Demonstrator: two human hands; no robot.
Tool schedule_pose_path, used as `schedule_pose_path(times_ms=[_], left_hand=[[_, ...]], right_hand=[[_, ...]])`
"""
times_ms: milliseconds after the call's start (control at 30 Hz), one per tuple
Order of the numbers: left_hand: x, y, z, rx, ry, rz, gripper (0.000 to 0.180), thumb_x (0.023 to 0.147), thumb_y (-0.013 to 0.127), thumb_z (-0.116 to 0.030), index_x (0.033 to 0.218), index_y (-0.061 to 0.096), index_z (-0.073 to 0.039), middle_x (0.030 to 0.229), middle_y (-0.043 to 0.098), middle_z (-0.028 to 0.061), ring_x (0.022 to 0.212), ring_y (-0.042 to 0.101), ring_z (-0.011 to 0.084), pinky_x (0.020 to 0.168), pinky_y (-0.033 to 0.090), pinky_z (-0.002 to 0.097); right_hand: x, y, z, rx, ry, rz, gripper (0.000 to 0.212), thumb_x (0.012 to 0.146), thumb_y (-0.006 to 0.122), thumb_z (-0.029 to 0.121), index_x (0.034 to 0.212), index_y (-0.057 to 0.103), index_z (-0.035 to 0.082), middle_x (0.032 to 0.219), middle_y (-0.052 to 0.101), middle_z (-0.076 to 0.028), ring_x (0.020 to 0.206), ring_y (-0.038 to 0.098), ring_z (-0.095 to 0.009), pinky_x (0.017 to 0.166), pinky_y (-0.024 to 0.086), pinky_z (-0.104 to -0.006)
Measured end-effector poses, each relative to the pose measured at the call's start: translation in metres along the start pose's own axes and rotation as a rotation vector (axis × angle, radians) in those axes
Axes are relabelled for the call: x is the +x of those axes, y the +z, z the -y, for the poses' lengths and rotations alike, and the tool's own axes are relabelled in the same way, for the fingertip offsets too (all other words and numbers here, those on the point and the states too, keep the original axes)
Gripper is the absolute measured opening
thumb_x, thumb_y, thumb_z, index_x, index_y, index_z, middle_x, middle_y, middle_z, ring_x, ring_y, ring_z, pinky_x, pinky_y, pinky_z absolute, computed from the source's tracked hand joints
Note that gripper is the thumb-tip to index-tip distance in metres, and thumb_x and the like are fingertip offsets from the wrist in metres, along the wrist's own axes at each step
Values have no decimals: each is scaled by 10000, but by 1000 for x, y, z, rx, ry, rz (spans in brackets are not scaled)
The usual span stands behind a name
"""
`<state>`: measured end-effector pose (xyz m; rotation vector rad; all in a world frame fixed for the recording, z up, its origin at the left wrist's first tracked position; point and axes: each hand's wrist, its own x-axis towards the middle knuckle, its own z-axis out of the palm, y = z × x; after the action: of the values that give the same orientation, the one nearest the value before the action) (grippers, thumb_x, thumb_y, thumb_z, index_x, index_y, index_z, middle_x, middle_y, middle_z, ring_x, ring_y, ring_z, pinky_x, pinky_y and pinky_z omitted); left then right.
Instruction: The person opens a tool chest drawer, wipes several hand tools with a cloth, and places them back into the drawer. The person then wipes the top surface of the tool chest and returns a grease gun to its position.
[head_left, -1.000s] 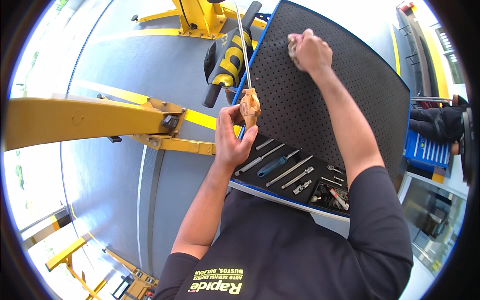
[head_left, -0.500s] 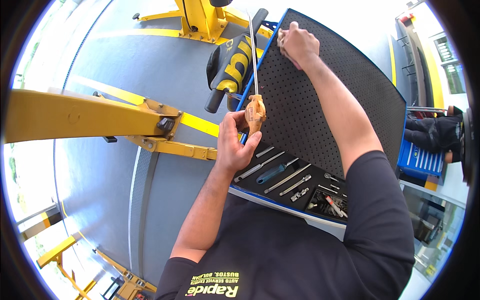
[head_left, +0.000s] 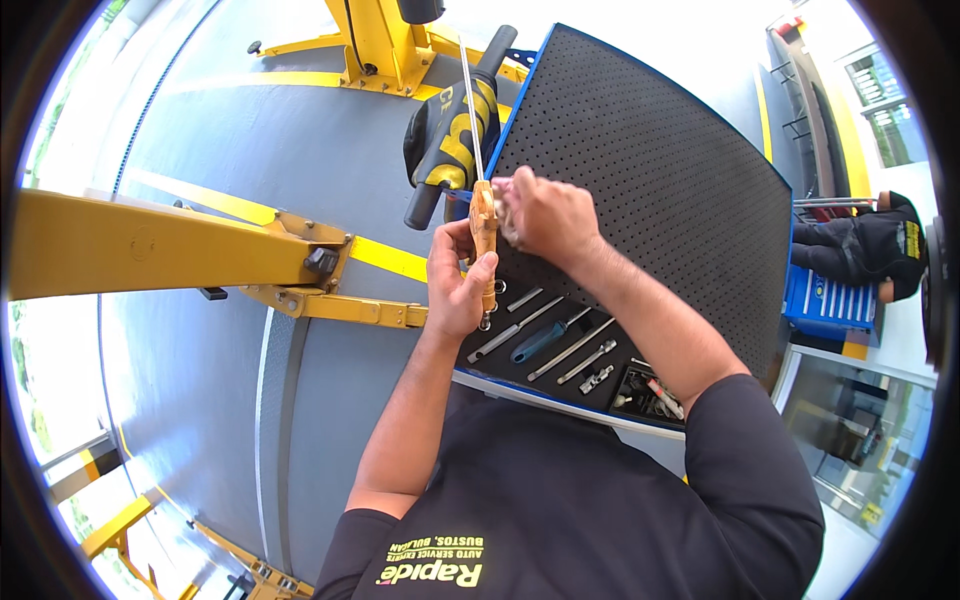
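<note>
My left hand [head_left: 460,280] is closed round the handle of an orange air blow gun [head_left: 484,225] with a worn, stained body. Its long thin metal nozzle [head_left: 470,120] points up and away, and a metal fitting shows below the handle. Beside it, my right hand [head_left: 553,215] is closed on a crumpled pale rag [head_left: 508,215], which is at or very near the gun's upper body; whether they touch I cannot tell. Under both hands lies the black perforated top [head_left: 650,150] of a blue-edged tool cart.
In the cart's near tray lie a blue-handled tool [head_left: 540,342], metal extension bars [head_left: 570,350] and a small parts bin [head_left: 648,392]. A yellow lift arm [head_left: 160,245] extends at left. A padded black-and-yellow bar [head_left: 460,125] stands beyond. Another person [head_left: 870,245] is at far right by a blue cabinet [head_left: 825,300].
My right hand has brought the rag from the far part of the perforated top back to the air blow gun. The gun has shifted slightly left in my left hand.
</note>
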<state>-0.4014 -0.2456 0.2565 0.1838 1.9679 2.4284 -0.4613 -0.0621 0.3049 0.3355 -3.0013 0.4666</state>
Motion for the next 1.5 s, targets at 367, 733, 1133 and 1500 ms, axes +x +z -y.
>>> schedule_pose_path(times_ms=[367,733,1133,1500], left_hand=[[3,7,-17,296,15,43,495,883,788,-212,1258,564,21,1132,657,152,1023,667,248,959,534,382],[2,8,-12,161,41,43,610,864,768,-351,1294,556,26,1119,657,118,960,626,193,900,515,357],[-24,-47,-41,-427,-68,-76,813,897,647,-478,1443,478,99,1194,655,227,1093,666,304,1009,532,458],[-31,-49,-73,-164,-63,64,668,899,762,-371,1389,513,9,1193,651,162,1111,639,224,1061,499,395]], right_hand=[[139,-9,-73,-32,345,63,412,1141,414,420,1122,640,75,955,781,-136,925,788,-258,876,629,-452],[218,-17,-220,-176,567,-174,509,1113,441,496,1312,694,102,1214,768,-168,1172,730,-321,1007,544,-496],[-11,-8,33,194,114,143,329,1086,533,368,994,619,64,848,766,-211,791,769,-418,766,612,-560],[-44,23,34,204,-40,-87,288,1056,613,333,994,667,57,824,750,-135,804,783,-297,771,629,-425]])
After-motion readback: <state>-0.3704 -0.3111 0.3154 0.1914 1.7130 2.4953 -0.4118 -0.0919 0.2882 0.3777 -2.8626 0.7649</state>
